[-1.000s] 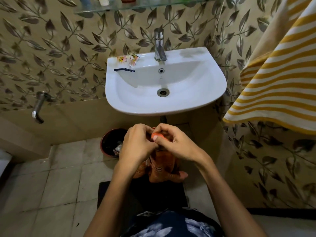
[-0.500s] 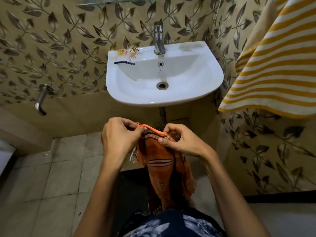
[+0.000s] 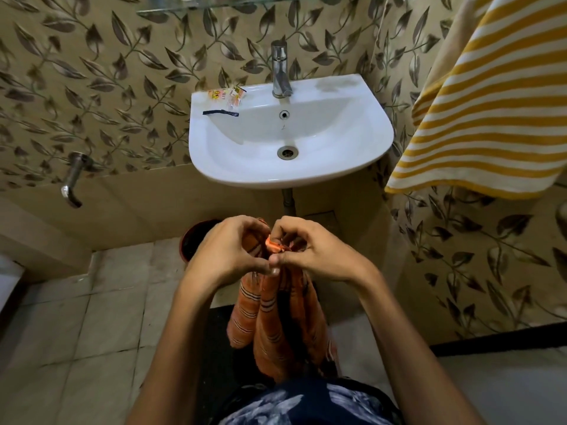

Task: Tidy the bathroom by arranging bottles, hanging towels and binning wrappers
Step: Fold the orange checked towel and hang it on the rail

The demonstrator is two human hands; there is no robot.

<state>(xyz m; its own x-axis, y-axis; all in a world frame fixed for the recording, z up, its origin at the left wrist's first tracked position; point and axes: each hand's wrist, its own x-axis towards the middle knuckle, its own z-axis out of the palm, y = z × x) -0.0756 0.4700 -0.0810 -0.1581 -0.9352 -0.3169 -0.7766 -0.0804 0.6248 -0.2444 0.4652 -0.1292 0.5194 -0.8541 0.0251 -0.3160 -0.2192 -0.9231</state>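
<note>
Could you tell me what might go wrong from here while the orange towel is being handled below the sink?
1. Both hands, left and right, pinch only the top edge of the orange towel; it could slip and drop onto the floor.
2. The bin stands open just behind the left hand, so a swinging corner might dip into it.
3. The wrappers lie on the sink rim and could get forgotten.

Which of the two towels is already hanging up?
The yellow-and-white striped towel on the right hangs; the orange towel is bunched in both hands' grip.
</note>
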